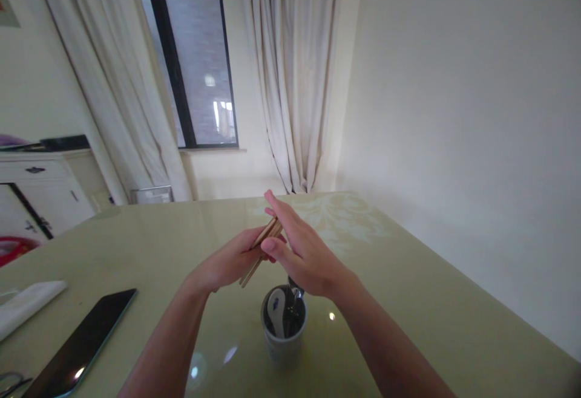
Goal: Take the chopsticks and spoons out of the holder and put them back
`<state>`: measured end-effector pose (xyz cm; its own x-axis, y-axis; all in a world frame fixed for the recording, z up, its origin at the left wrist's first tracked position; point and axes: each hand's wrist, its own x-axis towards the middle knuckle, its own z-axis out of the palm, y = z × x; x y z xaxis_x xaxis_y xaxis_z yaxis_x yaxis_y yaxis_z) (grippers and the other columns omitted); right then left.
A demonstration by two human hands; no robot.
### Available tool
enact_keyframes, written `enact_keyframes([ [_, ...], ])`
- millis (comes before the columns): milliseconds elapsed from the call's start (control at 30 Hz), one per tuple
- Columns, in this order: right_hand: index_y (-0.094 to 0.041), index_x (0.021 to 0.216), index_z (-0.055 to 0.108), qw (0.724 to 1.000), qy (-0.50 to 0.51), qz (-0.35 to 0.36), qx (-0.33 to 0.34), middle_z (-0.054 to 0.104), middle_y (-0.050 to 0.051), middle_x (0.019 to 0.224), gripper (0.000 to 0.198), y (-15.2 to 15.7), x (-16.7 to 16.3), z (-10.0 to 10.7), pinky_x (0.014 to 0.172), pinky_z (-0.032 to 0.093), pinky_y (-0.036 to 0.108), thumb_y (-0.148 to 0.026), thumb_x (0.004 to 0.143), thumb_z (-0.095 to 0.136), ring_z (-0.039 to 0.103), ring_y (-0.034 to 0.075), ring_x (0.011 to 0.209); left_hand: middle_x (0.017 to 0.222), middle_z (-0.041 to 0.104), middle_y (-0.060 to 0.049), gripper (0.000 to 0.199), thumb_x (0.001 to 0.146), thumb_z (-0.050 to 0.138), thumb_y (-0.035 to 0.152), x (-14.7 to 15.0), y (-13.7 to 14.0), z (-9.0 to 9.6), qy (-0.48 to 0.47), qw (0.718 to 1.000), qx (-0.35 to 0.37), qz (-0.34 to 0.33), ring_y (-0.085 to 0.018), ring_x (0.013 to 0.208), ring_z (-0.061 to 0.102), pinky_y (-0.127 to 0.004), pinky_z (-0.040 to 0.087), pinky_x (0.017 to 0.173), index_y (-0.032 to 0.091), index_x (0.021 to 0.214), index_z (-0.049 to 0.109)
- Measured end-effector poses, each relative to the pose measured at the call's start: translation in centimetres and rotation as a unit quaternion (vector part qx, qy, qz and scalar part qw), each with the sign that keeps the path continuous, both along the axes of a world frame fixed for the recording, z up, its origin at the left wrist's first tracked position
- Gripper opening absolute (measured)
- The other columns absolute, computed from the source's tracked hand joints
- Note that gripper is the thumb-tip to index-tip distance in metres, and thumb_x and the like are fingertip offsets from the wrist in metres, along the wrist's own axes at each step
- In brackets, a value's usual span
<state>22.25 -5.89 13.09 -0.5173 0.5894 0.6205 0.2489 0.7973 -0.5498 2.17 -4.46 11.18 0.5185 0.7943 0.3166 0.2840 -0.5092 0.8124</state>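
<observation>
Several wooden chopsticks (251, 270) lie slantwise between my two hands, above and behind a utensil cup. My left hand (236, 259) is wrapped round them from the left, its fingers mostly hidden. From the right, my right hand (308, 253) presses against the bundle with its palm and thumb, its fingers stretched out together toward the upper left. Below stands the round grey cup (284, 349), upright on the table. Inside it are a white spoon (276, 312) with a blue mark and some metal utensils (297, 293), partly covered by my right hand.
A glossy pale green table (181, 228) spreads before me, with a white wall along its right side. At the left lie a black phone or tablet (84, 343) and a white object (31, 304). Beyond are a white cabinet (45, 189), curtains (295, 71) and a window (197, 53).
</observation>
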Motion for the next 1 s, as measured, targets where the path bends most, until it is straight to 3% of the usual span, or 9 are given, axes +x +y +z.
enact_keyframes([
  [100,-0.023,0.173,0.016,1.000,0.012,-0.010,0.024,0.033,0.016,0.175,0.088,-0.4,-0.1,0.3,0.130,0.030,0.054,-0.072,0.104,0.043,0.033,0.032,0.160,0.085,0.073,-0.004,0.027,0.099,0.062,0.043,0.2,-0.7,1.0,-0.010,1.000,-0.011,-0.010,-0.021,0.087,0.067,-0.033,0.059,0.084,0.019,0.092,0.073],
  [267,-0.022,0.172,0.022,1.000,-0.020,-0.006,0.004,0.034,0.015,0.174,0.084,-0.6,-0.1,0.5,0.130,0.032,0.052,-0.069,0.106,0.045,0.036,0.030,0.159,0.088,0.073,-0.004,0.031,0.094,0.069,0.051,-0.1,-0.9,0.9,-0.055,0.996,-0.076,0.002,-0.022,0.088,0.067,-0.035,0.060,0.085,0.020,0.097,0.072],
  [400,-0.022,0.172,0.020,0.997,0.018,-0.069,0.009,0.032,0.015,0.175,0.079,-0.2,0.2,0.3,0.131,0.029,0.053,-0.065,0.109,0.041,0.032,0.029,0.161,0.087,0.071,-0.003,0.042,0.085,0.079,0.057,-2.1,0.9,-2.2,-0.147,0.956,-0.233,0.096,-0.017,0.079,0.068,-0.036,0.062,0.081,0.019,0.100,0.068],
  [533,-0.028,0.171,0.022,0.995,0.029,-0.090,0.021,0.034,0.012,0.175,0.073,0.0,0.3,0.3,0.129,0.033,0.054,-0.061,0.110,0.043,0.038,0.030,0.158,0.088,0.072,-0.003,0.054,0.069,0.091,0.054,-3.9,3.1,-6.8,-0.138,0.917,-0.338,0.158,-0.019,0.081,0.070,-0.039,0.063,0.080,0.020,0.103,0.067],
  [667,-0.021,0.168,0.033,0.995,-0.006,-0.097,0.018,0.042,0.014,0.171,0.070,-0.2,0.4,0.6,0.128,0.034,0.050,-0.059,0.110,0.044,0.041,0.029,0.156,0.080,0.071,-0.004,0.052,0.072,0.079,0.064,-3.8,4.7,-10.2,-0.022,0.944,-0.275,0.184,-0.022,0.077,0.070,-0.036,0.059,0.075,0.019,0.094,0.065],
  [767,-0.015,0.158,0.048,0.987,-0.096,-0.131,-0.009,0.056,0.018,0.159,0.065,-0.3,0.6,0.7,0.123,0.039,0.047,-0.057,0.110,0.046,0.052,0.030,0.148,0.075,0.070,-0.003,0.044,0.076,0.072,0.061,-3.2,5.6,-11.8,0.051,0.954,-0.210,0.206,-0.023,0.077,0.068,-0.033,0.053,0.072,0.018,0.084,0.067],
  [900,-0.016,0.124,0.073,0.945,-0.273,-0.176,-0.043,0.077,0.016,0.124,0.042,-0.2,1.0,0.4,0.096,0.051,0.041,-0.050,0.108,0.055,0.071,0.032,0.117,0.078,0.071,-0.002,0.032,0.080,0.070,0.049,-2.3,6.8,-13.2,0.135,0.944,-0.148,0.260,-0.026,0.086,0.067,-0.031,0.048,0.073,0.017,0.082,0.068],
  [1000,-0.019,0.102,0.077,0.915,-0.350,-0.188,-0.065,0.080,0.011,0.100,0.030,-0.2,1.1,0.3,0.074,0.047,0.033,-0.046,0.103,0.064,0.074,0.028,0.094,0.087,0.074,-0.006,0.027,0.082,0.070,0.042,-1.7,7.2,-14.0,0.209,0.926,-0.112,0.294,-0.026,0.089,0.068,-0.032,0.046,0.076,0.016,0.087,0.070],
])
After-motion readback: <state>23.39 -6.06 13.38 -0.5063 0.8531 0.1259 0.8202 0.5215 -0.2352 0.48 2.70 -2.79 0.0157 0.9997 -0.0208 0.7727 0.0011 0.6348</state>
